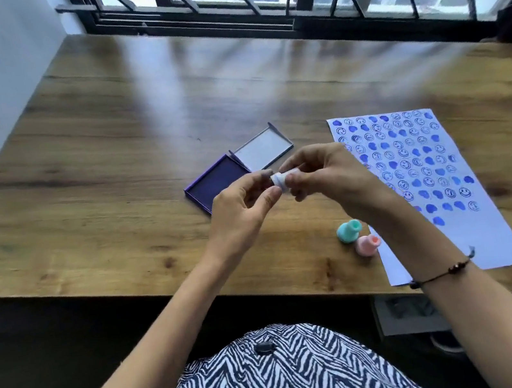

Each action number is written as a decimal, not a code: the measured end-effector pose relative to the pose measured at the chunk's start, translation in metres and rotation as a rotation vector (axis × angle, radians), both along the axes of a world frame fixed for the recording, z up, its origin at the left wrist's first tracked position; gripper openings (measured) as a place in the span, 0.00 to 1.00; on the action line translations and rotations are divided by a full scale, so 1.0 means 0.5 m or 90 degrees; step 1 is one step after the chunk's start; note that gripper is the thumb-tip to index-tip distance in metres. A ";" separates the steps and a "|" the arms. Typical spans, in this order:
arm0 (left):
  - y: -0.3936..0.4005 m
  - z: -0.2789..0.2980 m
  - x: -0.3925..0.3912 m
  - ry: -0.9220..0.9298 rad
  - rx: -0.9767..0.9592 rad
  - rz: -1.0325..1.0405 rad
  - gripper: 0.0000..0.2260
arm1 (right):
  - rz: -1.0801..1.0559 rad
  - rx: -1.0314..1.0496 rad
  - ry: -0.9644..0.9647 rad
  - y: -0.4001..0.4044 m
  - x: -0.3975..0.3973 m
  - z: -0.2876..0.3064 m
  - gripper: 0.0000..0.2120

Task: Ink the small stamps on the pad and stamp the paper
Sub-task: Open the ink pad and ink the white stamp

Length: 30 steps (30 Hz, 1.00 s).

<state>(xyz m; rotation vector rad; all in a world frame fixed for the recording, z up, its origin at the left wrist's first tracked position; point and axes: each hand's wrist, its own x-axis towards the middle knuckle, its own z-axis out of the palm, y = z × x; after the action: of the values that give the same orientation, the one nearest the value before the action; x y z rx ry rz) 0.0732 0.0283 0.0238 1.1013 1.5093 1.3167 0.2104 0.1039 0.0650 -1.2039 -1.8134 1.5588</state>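
A sheet of white paper (429,185) on the right of the wooden table (108,171) is already filled with rows of blue smiley and blob prints; only its near strip looks bare, so the stamping seems nearly done. Both hands are raised together above the table's middle. The left hand (243,206) and right hand (318,169) each pinch 1 small white stamp (281,181) between their fingertips, beside the open purple ink pad (213,187). 2 more stamps, a teal stamp (348,231) and a pink stamp (367,244), stand near the paper's left edge.
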 end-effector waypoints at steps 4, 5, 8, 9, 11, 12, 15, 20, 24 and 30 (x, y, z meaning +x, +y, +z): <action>-0.001 0.006 -0.035 0.001 0.028 0.042 0.06 | -0.006 -0.036 0.072 -0.001 -0.043 -0.011 0.03; -0.003 0.004 -0.044 -0.003 0.033 0.055 0.05 | -0.006 -0.032 0.075 -0.002 -0.056 -0.014 0.05; -0.012 -0.001 -0.065 -0.064 0.033 0.094 0.05 | 0.001 0.006 0.069 -0.010 -0.095 -0.022 0.09; -0.015 -0.002 -0.072 -0.096 0.030 0.110 0.07 | 0.005 0.018 0.063 -0.012 -0.109 -0.022 0.10; -0.015 -0.002 -0.087 -0.157 0.026 0.141 0.08 | 0.004 0.021 0.064 -0.011 -0.133 -0.024 0.12; -0.012 -0.002 -0.093 -0.178 0.023 0.154 0.09 | -0.001 0.013 0.071 -0.009 -0.143 -0.025 0.13; 0.000 0.002 -0.106 -0.234 0.011 0.180 0.08 | 0.004 0.041 0.047 0.000 -0.167 -0.025 0.12; 0.008 -0.007 -0.119 -0.377 0.000 0.212 0.08 | 0.012 0.182 0.010 0.035 -0.174 -0.001 0.10; -0.001 -0.027 -0.127 -0.243 0.006 0.229 0.09 | 0.032 0.357 -0.124 0.084 -0.181 -0.012 0.04; -0.022 -0.061 -0.121 -0.017 0.009 0.260 0.10 | 0.184 0.537 -0.311 0.057 -0.193 -0.092 0.06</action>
<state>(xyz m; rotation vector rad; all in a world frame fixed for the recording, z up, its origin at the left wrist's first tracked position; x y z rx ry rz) 0.0127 0.0175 -0.0068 0.8032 1.7688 1.6089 0.1141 0.1324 0.0190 -0.9524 -2.6471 0.4551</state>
